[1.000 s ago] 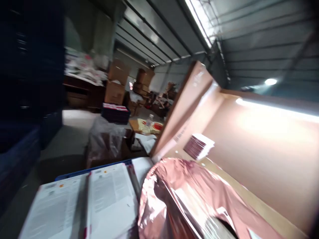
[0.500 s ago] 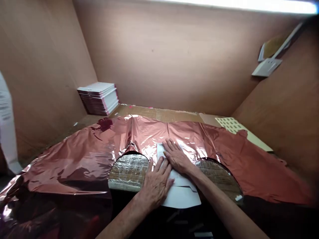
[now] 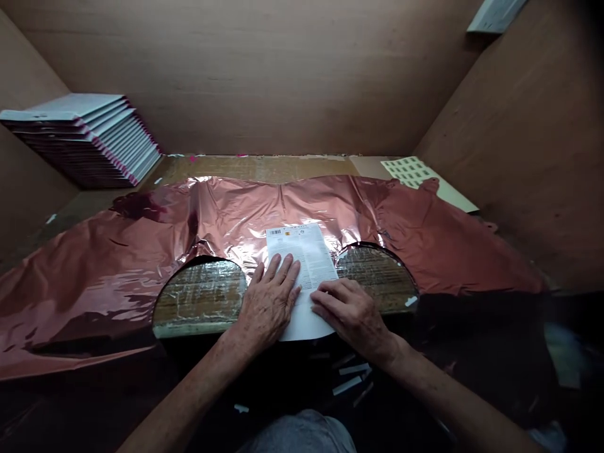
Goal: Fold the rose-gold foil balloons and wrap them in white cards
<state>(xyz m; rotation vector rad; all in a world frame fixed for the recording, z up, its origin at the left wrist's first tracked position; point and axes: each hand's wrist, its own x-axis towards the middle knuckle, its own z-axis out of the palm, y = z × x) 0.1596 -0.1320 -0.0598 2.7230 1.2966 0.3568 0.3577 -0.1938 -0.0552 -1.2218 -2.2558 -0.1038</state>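
Observation:
A white printed sheet [image 3: 307, 258] lies on a wide copper-coloured foil [image 3: 117, 251] spread over the worktable. My left hand [image 3: 267, 305] rests flat on the sheet's left half, fingers spread. My right hand [image 3: 352, 314] presses on the sheet's lower right part, fingers pointing left. Neither hand grips anything. Two rounded gaps in the foil show the bare table [image 3: 202, 296] on either side of the sheet.
A stack of white and pink booklets [image 3: 85, 138] sits at the back left. A cream sheet with small squares [image 3: 415, 171] lies at the back right. Brown board walls [image 3: 519, 126] enclose the table on three sides. Paper scraps [image 3: 349, 377] lie below the table edge.
The head swung from the warehouse room down onto the table. My right hand slid from the sheet's top toward its lower right, uncovering the print. The left hand stayed flat on it.

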